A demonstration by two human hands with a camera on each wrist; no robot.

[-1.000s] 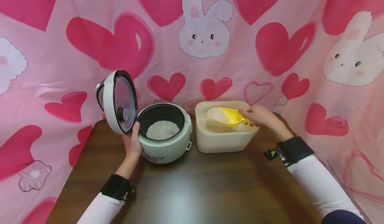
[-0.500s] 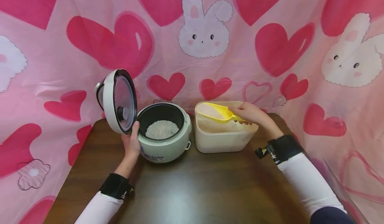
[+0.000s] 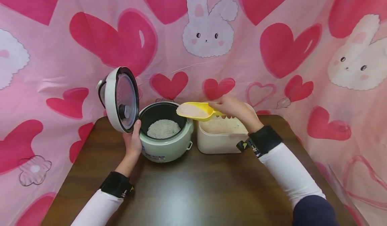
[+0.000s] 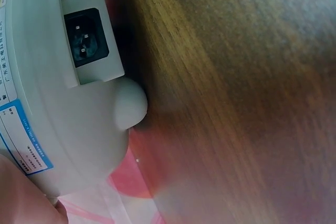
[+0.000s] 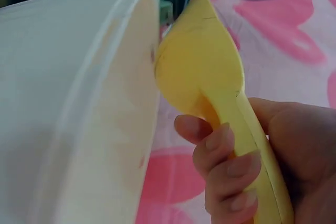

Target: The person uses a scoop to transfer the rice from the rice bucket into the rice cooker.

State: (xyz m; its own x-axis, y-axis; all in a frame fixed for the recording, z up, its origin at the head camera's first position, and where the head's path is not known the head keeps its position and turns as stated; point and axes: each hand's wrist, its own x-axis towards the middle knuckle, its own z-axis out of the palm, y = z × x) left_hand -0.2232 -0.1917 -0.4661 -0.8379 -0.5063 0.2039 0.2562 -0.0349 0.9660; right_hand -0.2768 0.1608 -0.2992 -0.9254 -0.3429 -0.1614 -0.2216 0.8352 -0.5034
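In the head view, my left hand point(image 3: 132, 143) holds the lower edge of the raised rice cooker lid point(image 3: 111, 100), thumb in front; its other fingers are mostly hidden behind. White rice point(image 3: 164, 129) lies in the dark inner pot of the pale green rice cooker point(image 3: 164, 151). My right hand point(image 3: 235, 109) grips a yellow scoop point(image 3: 208, 115) by the handle. Heaped with rice, the scoop spans the gap between the container and cooker, its tip over the pot's right rim. The right wrist view shows fingers point(image 5: 231, 177) curled round the handle.
A cream rice container point(image 3: 220, 144), with rice inside, stands right of the cooker on the brown wooden table point(image 3: 181, 195). A pink heart-patterned cloth point(image 3: 169, 58) hangs behind. The left wrist view shows the cooker's power socket point(image 4: 86, 38).
My right hand has carried the loaded scoop leftward, from over the container to the right rim of the cooker's pot. The left hand and the lid have stayed in place.
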